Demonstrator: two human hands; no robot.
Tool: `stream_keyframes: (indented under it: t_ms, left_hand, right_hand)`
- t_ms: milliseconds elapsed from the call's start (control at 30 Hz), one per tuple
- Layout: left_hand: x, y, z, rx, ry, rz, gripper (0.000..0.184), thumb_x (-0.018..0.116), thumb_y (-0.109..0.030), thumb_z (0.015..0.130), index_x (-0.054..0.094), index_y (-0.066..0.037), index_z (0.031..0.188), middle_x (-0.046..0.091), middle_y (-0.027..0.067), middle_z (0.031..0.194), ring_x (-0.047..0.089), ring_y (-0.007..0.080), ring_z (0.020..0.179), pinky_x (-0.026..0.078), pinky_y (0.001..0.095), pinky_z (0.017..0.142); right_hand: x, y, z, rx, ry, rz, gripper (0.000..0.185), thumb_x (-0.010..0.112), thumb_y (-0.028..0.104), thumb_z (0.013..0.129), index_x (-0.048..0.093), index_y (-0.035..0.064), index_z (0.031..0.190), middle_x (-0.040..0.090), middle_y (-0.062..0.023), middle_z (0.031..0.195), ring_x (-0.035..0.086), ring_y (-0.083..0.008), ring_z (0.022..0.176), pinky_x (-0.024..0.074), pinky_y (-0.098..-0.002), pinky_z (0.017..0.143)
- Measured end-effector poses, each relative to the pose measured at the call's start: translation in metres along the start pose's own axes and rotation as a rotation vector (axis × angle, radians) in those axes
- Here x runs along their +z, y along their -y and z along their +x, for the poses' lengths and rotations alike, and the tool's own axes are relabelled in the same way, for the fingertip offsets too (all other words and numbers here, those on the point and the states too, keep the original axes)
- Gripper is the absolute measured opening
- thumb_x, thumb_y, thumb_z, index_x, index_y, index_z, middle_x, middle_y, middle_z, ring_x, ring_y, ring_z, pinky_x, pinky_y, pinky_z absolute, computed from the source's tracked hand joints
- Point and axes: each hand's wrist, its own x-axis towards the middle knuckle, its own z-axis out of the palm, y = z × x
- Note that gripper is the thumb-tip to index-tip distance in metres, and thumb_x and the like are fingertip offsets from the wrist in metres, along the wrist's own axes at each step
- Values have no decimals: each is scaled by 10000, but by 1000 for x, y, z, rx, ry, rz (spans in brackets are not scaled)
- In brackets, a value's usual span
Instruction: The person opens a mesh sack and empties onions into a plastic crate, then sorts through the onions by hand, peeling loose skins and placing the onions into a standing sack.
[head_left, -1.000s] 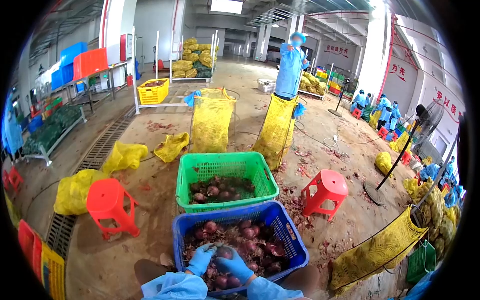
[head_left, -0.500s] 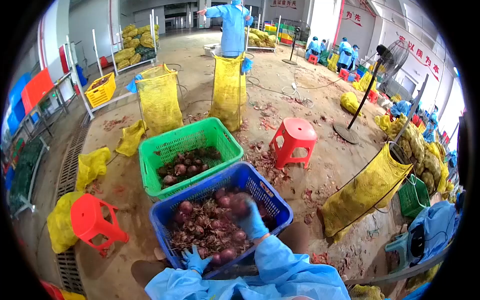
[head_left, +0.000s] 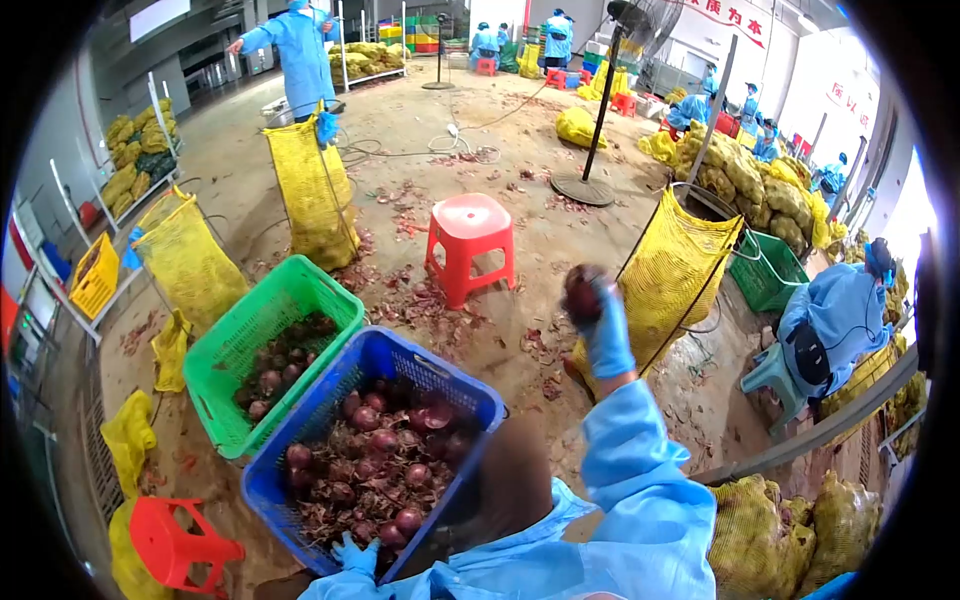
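Note:
My right hand (head_left: 608,340), in a blue glove, is raised at arm's length to the right, its fingers closed around a red onion (head_left: 582,298). Just beyond it stands a yellow mesh bag (head_left: 680,262), held upright on a frame, its mouth facing up. Before my knees, the blue crate (head_left: 262,488) holds many red onions (head_left: 372,452) with loose dry skins. My gloved left hand (head_left: 355,555) rests with fingers spread at the crate's near edge, against the onions there.
A green crate (head_left: 215,360) with smaller onions adjoins the blue one. Red stools (head_left: 472,222) stand ahead and at left. More framed mesh bags (head_left: 312,190) stand ahead. A fan (head_left: 595,120) and a person (head_left: 303,60) are farther off. A seated person (head_left: 840,310) is at right.
My right hand has lifted an onion from the blue crate and swung it right, toward the framed yellow bag. The view has turned right. My left hand stays at the crate's near edge.

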Motion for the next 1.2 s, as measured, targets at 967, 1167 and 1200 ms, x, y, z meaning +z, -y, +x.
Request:
stream_keyframes:
  t_ms: [967,1167,1200]
  left_hand:
    - [20,-5,-14,85,-68,115,860,613,-611,663,341,-165,1346,95,253,1448,14,477,1322,81,579,1050]
    - [20,-1,-18,124,-100,-25,822,633,-577,662,352,-189,1331,107,222,1449,53,442,1326,146,558,1041]
    - [22,-1,-18,135,-130,-40,820,633,-565,666,346,-191,1336,118,213,1450,48,427,1333,147,558,1040]
  right_hand:
    - [78,-240,-158,-81,1211,-986,381,608,310,760,590,77,1061,562,-192,1076,541,-360,989,453,-390,832]
    - [76,-242,-238,322,1729,-1484,465,543,437,775,587,92,1084,607,-180,1054,582,-328,972,454,-383,840]
    - [68,-249,-241,268,1732,-1565,470,530,460,775,594,105,1076,607,-166,1067,575,-330,986,450,-390,853]
